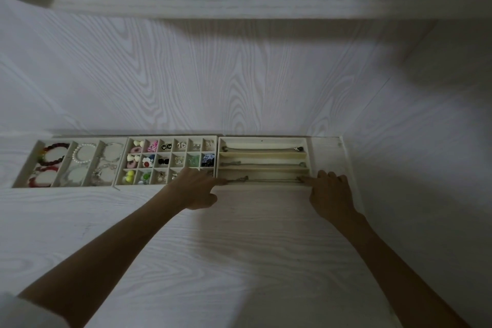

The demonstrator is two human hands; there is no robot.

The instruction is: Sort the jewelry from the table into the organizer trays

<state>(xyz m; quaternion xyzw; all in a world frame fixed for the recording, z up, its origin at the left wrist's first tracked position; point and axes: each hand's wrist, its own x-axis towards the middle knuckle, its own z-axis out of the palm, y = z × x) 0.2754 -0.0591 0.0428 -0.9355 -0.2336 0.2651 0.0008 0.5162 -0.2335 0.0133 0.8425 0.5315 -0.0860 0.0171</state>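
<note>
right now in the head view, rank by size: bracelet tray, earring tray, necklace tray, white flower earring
1. bracelet tray and necklace tray: look about alike in width, so no firm order
2. earring tray: slightly narrower
3. white flower earring: smallest by far

The worktop [239, 247] shows pale whitewashed wood grain, matt. The organizer trays [266, 139] look lined in cream, velvety cloth. A thin metal chain [266, 180] lies dull grey in one; glossy beaded bracelets [52, 157] and pearly beads [82, 153] shine near the worktop's left edge.
</note>
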